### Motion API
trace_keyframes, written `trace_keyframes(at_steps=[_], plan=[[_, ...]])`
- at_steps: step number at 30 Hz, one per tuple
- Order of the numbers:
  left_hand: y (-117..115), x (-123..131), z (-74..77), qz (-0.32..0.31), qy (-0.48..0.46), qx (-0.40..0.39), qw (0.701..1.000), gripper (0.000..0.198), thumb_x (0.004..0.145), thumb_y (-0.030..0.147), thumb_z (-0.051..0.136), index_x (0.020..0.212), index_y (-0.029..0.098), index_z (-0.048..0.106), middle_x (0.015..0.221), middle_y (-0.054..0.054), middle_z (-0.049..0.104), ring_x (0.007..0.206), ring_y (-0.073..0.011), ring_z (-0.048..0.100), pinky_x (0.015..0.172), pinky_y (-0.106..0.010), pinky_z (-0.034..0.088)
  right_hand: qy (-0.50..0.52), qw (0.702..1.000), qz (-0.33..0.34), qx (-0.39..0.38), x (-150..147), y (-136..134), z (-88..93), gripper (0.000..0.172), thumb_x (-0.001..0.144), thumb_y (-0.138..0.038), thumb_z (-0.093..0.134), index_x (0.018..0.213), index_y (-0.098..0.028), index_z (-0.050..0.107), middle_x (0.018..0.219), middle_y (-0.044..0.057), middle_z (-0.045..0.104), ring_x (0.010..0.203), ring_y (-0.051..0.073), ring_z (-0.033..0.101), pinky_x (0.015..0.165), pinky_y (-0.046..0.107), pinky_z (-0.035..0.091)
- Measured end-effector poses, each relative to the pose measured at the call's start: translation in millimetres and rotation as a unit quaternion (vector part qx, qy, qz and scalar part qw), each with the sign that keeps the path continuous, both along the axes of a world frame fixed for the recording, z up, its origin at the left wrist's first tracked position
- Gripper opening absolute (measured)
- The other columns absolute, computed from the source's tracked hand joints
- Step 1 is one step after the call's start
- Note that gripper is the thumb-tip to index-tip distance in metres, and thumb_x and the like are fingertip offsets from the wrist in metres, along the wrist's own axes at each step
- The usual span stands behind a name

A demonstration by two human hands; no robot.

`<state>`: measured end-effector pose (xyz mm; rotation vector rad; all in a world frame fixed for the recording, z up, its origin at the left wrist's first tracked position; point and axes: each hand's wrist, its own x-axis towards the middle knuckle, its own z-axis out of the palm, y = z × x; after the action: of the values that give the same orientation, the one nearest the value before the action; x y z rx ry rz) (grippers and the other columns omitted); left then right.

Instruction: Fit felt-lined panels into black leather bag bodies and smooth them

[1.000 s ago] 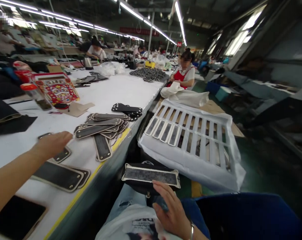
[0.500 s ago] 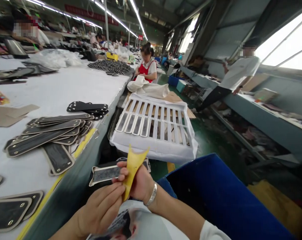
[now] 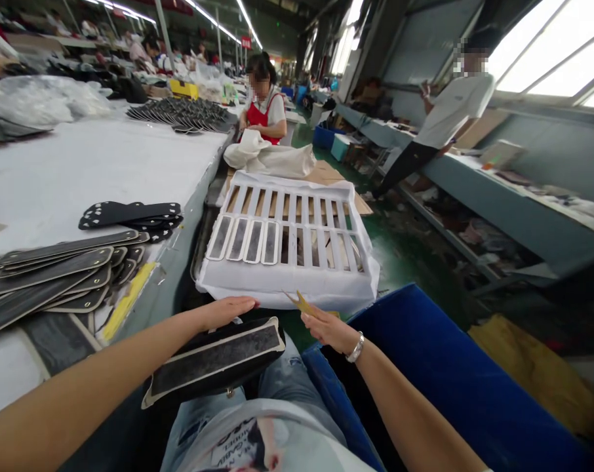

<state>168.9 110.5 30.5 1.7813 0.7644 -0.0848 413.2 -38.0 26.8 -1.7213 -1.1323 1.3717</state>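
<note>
We note the left hand [image 3: 227, 311] flat, ungripping, on the dark strip's [image 3: 216, 359] far end, its long axis slanting toward the right hand [image 3: 328, 328] pinching a yellow peel [image 3: 303, 303] just beyond.

A dark rectangular patch with a cream border [image 3: 216, 359] is lying tilted across the lap, while a thin yellow backing strip [image 3: 304, 305] is sticking up, pinched.

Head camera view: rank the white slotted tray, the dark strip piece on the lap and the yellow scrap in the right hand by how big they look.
1. white slotted tray
2. dark strip piece, though it lies nearer the camera
3. yellow scrap, clearly smallest, pinched in the right hand
</note>
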Motion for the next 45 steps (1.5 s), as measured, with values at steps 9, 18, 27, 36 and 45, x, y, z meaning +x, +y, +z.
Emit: trace_keyframes(at_steps=[9, 18, 27, 36, 45], plan=[[-3, 45, -47.1, -0.043, -0.045, -0.385, 0.921, 0.075, 0.083, 0.069, 0.022, 0.109, 0.015, 0.066, 0.093, -0.004, 0.070, 0.084, -0.0220, 0.061, 0.080, -0.029, 0.044, -0.206, 0.963, 0.172, 0.025, 10, 9, 6.0, 0.047, 0.093, -0.051, 0.027, 0.104, -0.018, 0.058, 0.091, 0.006, 0.063, 0.081, 0.018, 0.058, 0.073, 0.029, 0.041], [-3, 48, -46.2, -0.029, -0.015, -0.465, 0.885, 0.082, 0.082, 0.073, 0.013, 0.101, 0.015, 0.068, 0.081, -0.004, 0.070, 0.085, -0.0217, 0.061, 0.088, -0.032, 0.040, -0.470, 0.857, 0.209, -0.018, -23, 45, -3.6, 0.050, 0.093, -0.047, 0.027, 0.082, -0.017, 0.065, 0.079, 0.010, 0.068, 0.074, 0.022, 0.062, 0.065, 0.029, 0.038], [-7, 50, -41.8, -0.063, -0.044, -0.443, 0.893, 0.088, 0.077, 0.078, 0.012, 0.095, 0.015, 0.070, 0.082, -0.007, 0.069, 0.088, -0.0254, 0.061, 0.090, -0.037, 0.039, -0.533, 0.829, 0.165, 0.038, -34, 46, -3.5, 0.054, 0.095, -0.045, 0.025, 0.076, -0.018, 0.067, 0.079, 0.009, 0.069, 0.074, 0.019, 0.062, 0.066, 0.029, 0.036], [-12, 48, -56.0, -0.047, -0.081, -0.515, 0.852, 0.096, 0.072, 0.082, 0.009, 0.098, 0.011, 0.068, 0.089, -0.009, 0.070, 0.093, -0.0259, 0.060, 0.094, -0.037, 0.035, -0.541, 0.824, 0.148, 0.083, -43, 34, -8.5, 0.052, 0.096, -0.040, 0.023, 0.075, -0.017, 0.065, 0.076, 0.007, 0.069, 0.071, 0.017, 0.060, 0.069, 0.030, 0.033], [-12, 45, -60.4, -0.034, -0.046, -0.533, 0.844, 0.091, 0.075, 0.080, 0.013, 0.099, 0.010, 0.067, 0.088, -0.009, 0.071, 0.095, -0.0253, 0.061, 0.094, -0.034, 0.037, -0.541, 0.808, 0.203, 0.113, -37, 36, -8.8, 0.054, 0.096, -0.041, 0.020, 0.078, -0.017, 0.066, 0.075, 0.008, 0.068, 0.069, 0.019, 0.060, 0.068, 0.031, 0.036]])
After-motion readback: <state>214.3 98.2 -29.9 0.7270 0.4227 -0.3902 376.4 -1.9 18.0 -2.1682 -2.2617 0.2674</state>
